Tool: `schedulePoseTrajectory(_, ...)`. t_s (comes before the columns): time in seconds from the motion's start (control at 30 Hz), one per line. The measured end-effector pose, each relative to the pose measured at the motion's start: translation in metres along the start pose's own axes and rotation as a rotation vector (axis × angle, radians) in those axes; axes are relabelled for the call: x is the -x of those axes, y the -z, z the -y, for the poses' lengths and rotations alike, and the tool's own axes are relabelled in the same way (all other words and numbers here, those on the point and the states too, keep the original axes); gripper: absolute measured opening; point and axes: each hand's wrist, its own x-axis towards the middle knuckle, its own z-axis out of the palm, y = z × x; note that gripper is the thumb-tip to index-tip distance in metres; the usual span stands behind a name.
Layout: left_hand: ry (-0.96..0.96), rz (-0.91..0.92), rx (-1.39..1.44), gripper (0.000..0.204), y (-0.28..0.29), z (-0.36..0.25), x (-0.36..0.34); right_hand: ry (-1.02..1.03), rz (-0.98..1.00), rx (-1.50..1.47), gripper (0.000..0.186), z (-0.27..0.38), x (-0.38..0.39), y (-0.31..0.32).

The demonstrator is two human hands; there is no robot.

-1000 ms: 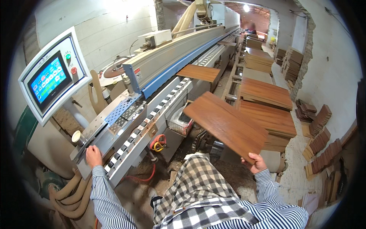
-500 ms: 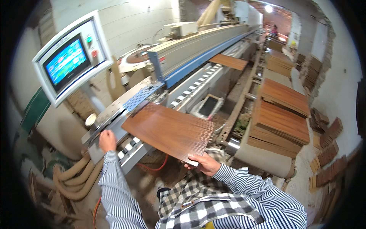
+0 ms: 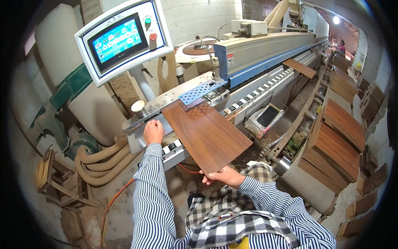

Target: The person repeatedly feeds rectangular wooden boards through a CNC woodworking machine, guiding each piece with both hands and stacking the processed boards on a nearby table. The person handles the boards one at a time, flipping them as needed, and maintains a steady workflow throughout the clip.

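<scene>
My right hand (image 3: 226, 176) grips the near corner of a brown wood-grain panel (image 3: 209, 139), thumb on top and fingers beneath. The panel lies flat and slants across the front end of a long machine (image 3: 265, 54). Its far edge reaches under a blue perforated plate (image 3: 202, 92). My left hand (image 3: 153, 132) is closed at the machine's metal guide edge, left of the panel and apart from it. Its fingertips are turned away, so whatever they may hold is hidden. Just beyond that hand stands a small round cup (image 3: 139, 108).
A control screen (image 3: 118, 41) rises at the left, above beige hoses (image 3: 103, 162). Another panel (image 3: 299, 68) sits farther along the machine. Stacked panels (image 3: 336, 145) rest on a roller conveyor at the right. A wire basket (image 3: 265, 117) hangs beside the machine.
The view has swung left. Against the machine, the panel has turned, its near end shifting left with my right hand still gripping it. My left hand stays by the guide edge.
</scene>
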Motion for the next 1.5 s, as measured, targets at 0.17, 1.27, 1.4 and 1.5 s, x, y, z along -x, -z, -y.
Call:
schedulePoseTrajectory(0.17,0.003,0.012,0.020,0.025,-0.001,-0.003,0.000,0.065,-0.078,0.088,0.031,-0.002,0.005,0.012)
schedulePoseTrajectory(1.27,-0.069,-0.017,-0.068,0.027,-0.017,0.014,-0.006,0.149,-0.859,0.229,0.038,0.062,0.066,0.113)
schedulePoseTrajectory(1.4,-0.135,-0.017,0.025,0.027,-0.025,0.026,-0.009,0.312,-0.994,0.114,0.039,0.073,0.113,0.133)
schedulePoseTrajectory(1.5,-0.181,-0.012,0.018,0.031,-0.027,0.034,-0.014,0.490,-1.273,0.288,0.041,0.064,0.197,0.152)
